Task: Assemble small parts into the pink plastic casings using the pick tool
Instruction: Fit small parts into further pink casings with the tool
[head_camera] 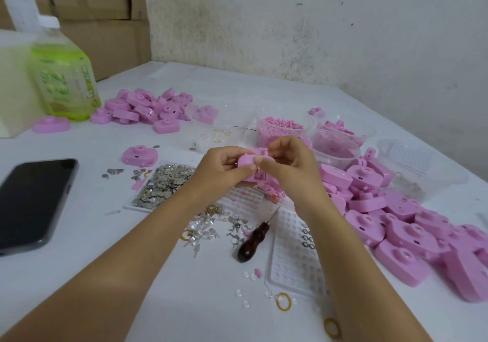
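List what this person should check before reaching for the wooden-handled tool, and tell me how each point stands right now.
1. Casing held securely: left hand and right hand both grip the pink casing above the table. Ok.
2. Tool within reach: the pick tool lies on the table between the forearms, with nothing on top of it. Ok.
3. A hand free to take it: both hands are busy with the casing. Not ok.
4. Small part seated in the casing: fingers hide it. Cannot tell.
5. More parts at hand: the pile of metal pieces lies beside the left wrist. Ok.
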